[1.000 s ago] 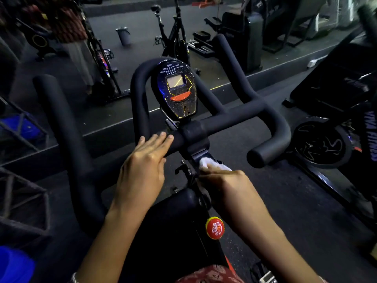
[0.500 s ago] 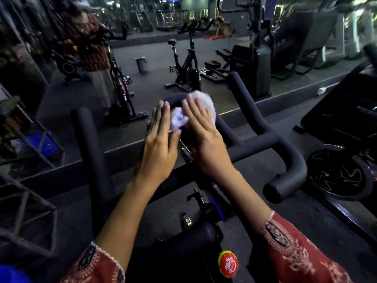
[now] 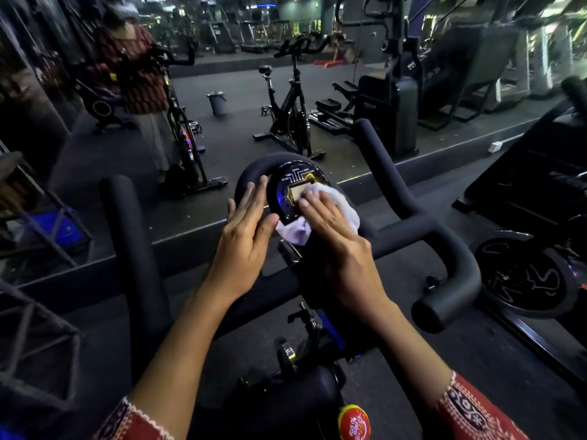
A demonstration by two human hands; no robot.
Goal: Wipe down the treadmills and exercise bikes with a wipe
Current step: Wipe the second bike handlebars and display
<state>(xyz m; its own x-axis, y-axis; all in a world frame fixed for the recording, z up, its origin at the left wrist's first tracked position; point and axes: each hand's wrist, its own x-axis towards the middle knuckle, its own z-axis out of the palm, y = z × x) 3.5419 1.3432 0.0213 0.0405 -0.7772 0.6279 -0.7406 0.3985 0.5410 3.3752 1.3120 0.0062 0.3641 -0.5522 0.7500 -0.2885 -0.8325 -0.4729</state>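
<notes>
Pressing the wipe [image 3: 344, 200] flat on the console [image 3: 282, 201] with straight fingers, the right hand [image 3: 336, 238] may wet the screen [image 3: 296, 192] if it pushes hard, while the flat, empty left hand [image 3: 246, 239] steadies the console's edge.

Head view — looks down and forward, close over the handlebars [image 3: 444, 236].
</notes>
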